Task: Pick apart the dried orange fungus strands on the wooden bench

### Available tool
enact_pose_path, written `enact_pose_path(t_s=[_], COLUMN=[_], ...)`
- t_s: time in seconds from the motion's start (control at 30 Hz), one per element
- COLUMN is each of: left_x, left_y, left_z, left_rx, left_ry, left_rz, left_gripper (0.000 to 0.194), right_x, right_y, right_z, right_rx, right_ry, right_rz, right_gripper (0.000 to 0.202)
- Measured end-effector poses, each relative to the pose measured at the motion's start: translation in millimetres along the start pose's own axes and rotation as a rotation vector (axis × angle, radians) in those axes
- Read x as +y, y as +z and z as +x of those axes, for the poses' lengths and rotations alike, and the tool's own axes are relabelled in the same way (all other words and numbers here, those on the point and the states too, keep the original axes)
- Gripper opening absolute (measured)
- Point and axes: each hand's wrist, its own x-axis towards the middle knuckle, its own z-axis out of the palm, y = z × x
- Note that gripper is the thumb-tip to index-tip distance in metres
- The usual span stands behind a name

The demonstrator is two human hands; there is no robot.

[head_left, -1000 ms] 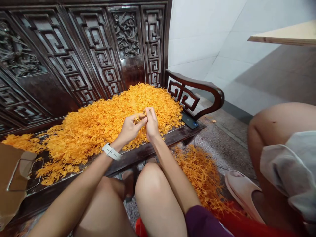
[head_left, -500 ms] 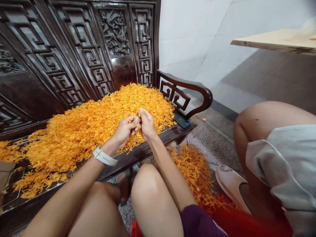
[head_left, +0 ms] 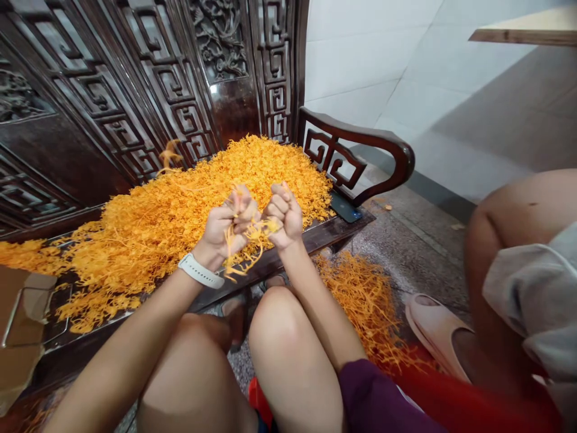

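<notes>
Both of my hands are in front of a large heap of orange stringy pieces on a dark wooden bench. My left hand, wearing a pale watch strap on its wrist, has its fingers closed around a clump of orange strands. Close beside it, my right hand is curled into a fist on the same clump. Thin strands dangle below and between the two hands. A blurred orange piece shows above the heap, in front of the bench back.
A carved armrest closes the bench's right end, with a dark phone beside it. Longer orange strands lie by a red container. A seated person's leg is at right. Cardboard is at left.
My hands have turned into tighter fists, and a strand clump now hangs between them. The separate orange piece has appeared above the heap. The view has shifted, showing more cardboard at left.
</notes>
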Motion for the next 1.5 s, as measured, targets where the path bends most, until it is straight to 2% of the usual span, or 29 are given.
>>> enact_pose_path(t_s=[0.1,0.17,0.27,0.33,0.37,0.43,0.53,0.6,0.7,0.77,0.87,0.93,1.03,1.13,1.2,1.23,1.27,1.3,1.4,1.43,1.47,1.5], left_x=[11.4,17.0,19.7,18.3,16.9,13.0,5.0,-0.9,-8.1,-10.8,-9.7,-3.8,13.3,31.5,38.4,39.9,40.5,40.5,38.9,38.3,37.5,36.6], left_y=[-10.2,-18.0,-23.7,-23.2,-22.1,-19.4,-15.1,-12.5,-8.0,-3.4,6.3,13.4,19.2,13.9,4.9,-0.1,-4.7,-8.4,-12.5,-11.5,-9.7,-7.4], left_z=[-4.5,-5.4,-3.2,0.1,1.8,5.0,7.4,7.4,6.8,6.0,1.7,-3.9,-12.5,-17.2,-17.6,-17.0,-16.2,-15.4,-13.6,-13.0,-12.3,-11.2], left_rx=[0.149,0.228,0.23,0.18,0.151,0.109,0.084,0.035,-0.059,-0.069,-0.039,-0.035,-0.009,0.033,0.031,0.026,0.021,0.014,-0.013,-0.023,-0.031,-0.035], left_ry=[0.182,0.251,0.268,0.274,0.277,0.276,0.22,0.157,0.087,0.045,0.0,-0.013,0.031,0.207,0.277,0.293,0.302,0.311,0.327,0.318,0.305,0.291], left_rz=[0.035,0.046,0.016,-0.021,-0.037,-0.042,0.04,0.1,0.067,-0.064,-0.282,-0.34,-0.409,-0.506,-0.531,-0.536,-0.541,-0.546,-0.551,-0.549,-0.549,-0.55], left_gripper=[0.034,0.032,0.033,0.034,0.034,0.034,0.032,0.029,0.029,0.029,0.027,0.03,0.031,0.034,0.036,0.037,0.037,0.037,0.037,0.038,0.039,0.04], right_x=[-9.1,-12.1,-5.3,4.9,10.3,18.9,23.9,23.4,21.8,20.5,15.2,8.9,-1.1,-7.9,-11.4,-13.4,-15.7,-17.9,-20.9,-20.2,-18.9,-17.4], right_y=[-7.2,-13.1,-19.5,-19.1,-16.9,-8.4,9.4,18.9,24.0,23.6,24.0,25.0,22.1,10.1,0.3,-3.4,-5.6,-6.1,-2.3,-1.5,-1.6,-2.7], right_z=[2.5,11.3,31.0,40.5,42.6,41.3,31.9,26.4,22.8,22.8,23.0,20.7,9.6,-6.4,-10.5,-8.7,-4.3,1.8,21.5,25.3,26.7,25.9], right_rx=[0.053,0.081,0.255,0.371,0.385,0.331,0.225,0.215,0.256,0.26,0.183,0.097,-0.107,-0.388,-0.566,-0.587,-0.536,-0.406,0.179,0.329,0.435,0.481], right_ry=[-0.107,-0.084,-0.084,-0.131,-0.138,-0.13,-0.161,-0.192,-0.205,-0.145,0.121,0.264,0.322,0.321,0.243,0.181,0.113,0.053,-0.033,-0.064,-0.112,-0.157], right_rz=[-0.118,-0.37,-0.942,-1.173,-1.165,-0.951,-0.646,-0.607,-0.552,-0.436,-0.246,-0.143,0.046,0.125,0.044,-0.053,-0.203,-0.421,-1.137,-1.325,-1.468,-1.549], right_gripper=[0.052,0.051,0.07,0.09,0.095,0.094,0.076,0.062,0.059,0.061,0.06,0.055,0.049,0.051,0.057,0.06,0.062,0.064,0.074,0.077,0.081,0.083])
